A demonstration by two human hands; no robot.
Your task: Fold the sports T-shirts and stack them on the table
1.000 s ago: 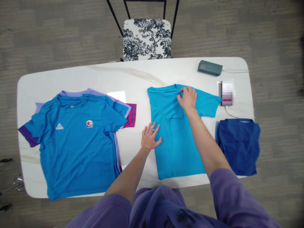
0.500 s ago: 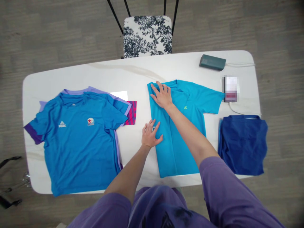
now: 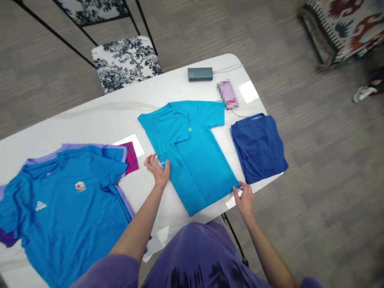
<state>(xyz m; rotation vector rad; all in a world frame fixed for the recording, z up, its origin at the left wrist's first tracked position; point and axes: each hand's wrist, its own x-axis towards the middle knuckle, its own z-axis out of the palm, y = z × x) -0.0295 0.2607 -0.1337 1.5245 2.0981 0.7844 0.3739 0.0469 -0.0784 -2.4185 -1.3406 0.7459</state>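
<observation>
A turquoise T-shirt (image 3: pixel 198 160) lies on the table with its left side folded inward, one sleeve resting across the chest. At its folded left edge is my left hand (image 3: pixel 158 170), fingers apart, the thumb over the cloth. My right hand (image 3: pixel 245 200) is at the lower right corner of the same shirt, with thumb and forefinger closed around the hem corner. Just right of the shirt is a folded dark blue garment (image 3: pixel 259 148). Further left, a blue T-shirt (image 3: pixel 75 212) with a badge lies spread over lilac and pink-striped garments (image 3: pixel 132 158).
The white table (image 3: pixel 99 120) also bears a dark green box (image 3: pixel 200 74) with a cable and a blurred phone-like object (image 3: pixel 228 95). A patterned chair (image 3: pixel 126 62) stands behind. At upper right are a patterned piece of furniture (image 3: pixel 348 32) and a person's shoe (image 3: pixel 361 94).
My right hand has moved from the shirt's top left to its lower right corner. The left sleeve now shows folded across the front. The view has turned and shifted right.
</observation>
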